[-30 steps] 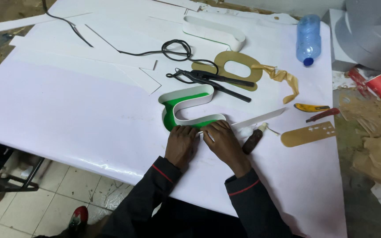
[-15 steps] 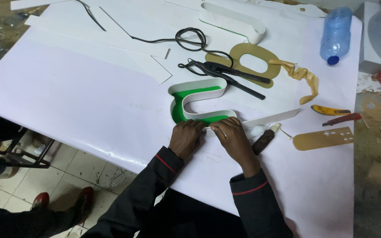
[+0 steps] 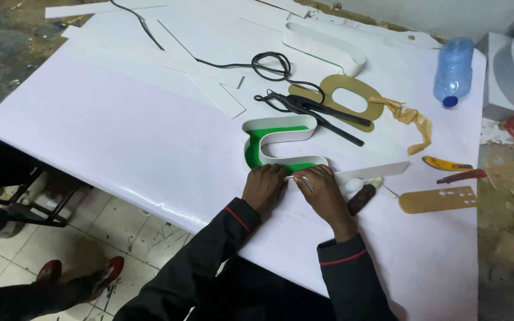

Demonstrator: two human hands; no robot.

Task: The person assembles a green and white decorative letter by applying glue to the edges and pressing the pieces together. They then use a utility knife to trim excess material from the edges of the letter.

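White table: letter touching fingers.

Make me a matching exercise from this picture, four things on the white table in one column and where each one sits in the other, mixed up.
Things:
1. plastic water bottle
2. green-faced curved sign letter
3. black cable loop
4. brown-handled knife

Places:
A. just beyond both hands, touching the fingertips
B. far right corner of the table, lying on its side
C. beside the right hand, on its outer side
D. far middle of the table, beyond the black-handled tool

Pairs: 1-B, 2-A, 3-D, 4-C
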